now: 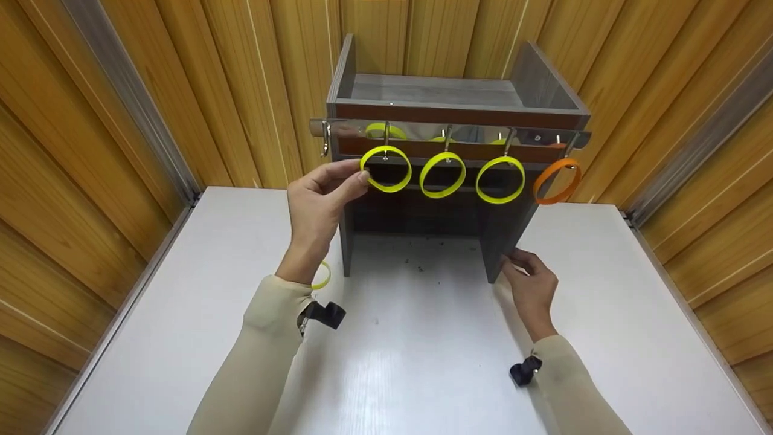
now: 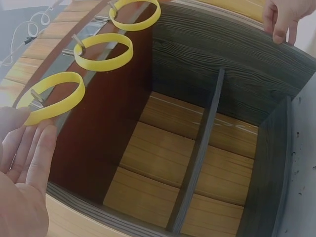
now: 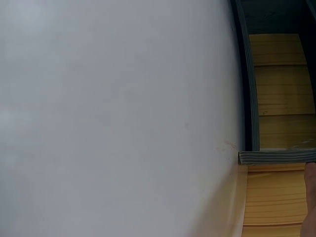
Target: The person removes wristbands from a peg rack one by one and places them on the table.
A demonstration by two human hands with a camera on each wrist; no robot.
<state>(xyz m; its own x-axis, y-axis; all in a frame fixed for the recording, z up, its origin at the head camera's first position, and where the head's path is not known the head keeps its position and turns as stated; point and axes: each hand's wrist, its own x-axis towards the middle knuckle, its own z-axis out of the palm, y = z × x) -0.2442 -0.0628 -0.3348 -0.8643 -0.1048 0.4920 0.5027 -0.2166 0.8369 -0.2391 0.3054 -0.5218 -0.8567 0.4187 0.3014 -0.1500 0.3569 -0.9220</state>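
Observation:
My left hand (image 1: 317,205) pinches the left edge of a yellow ring (image 1: 386,191) between thumb and fingers. This ring hangs around a metal hook on the shelf's front rail (image 1: 471,133); the left wrist view shows the hook inside the ring (image 2: 59,106). To its right hang two more yellow rings (image 1: 442,195) and an orange ring (image 1: 557,199), each on its own hook. Low on the right, my right hand (image 1: 534,287) holds the front edge of the grey shelf's side panel (image 1: 507,235). Only a finger (image 3: 310,197) against the panel shows in the right wrist view.
At the rail's left end is a bare hook (image 1: 326,139). Another yellow ring (image 1: 326,277) lies on the white table (image 1: 386,362), partly hidden behind my left wrist. The grey shelf (image 1: 435,90) stands close to the wood-panelled back wall (image 1: 241,90).

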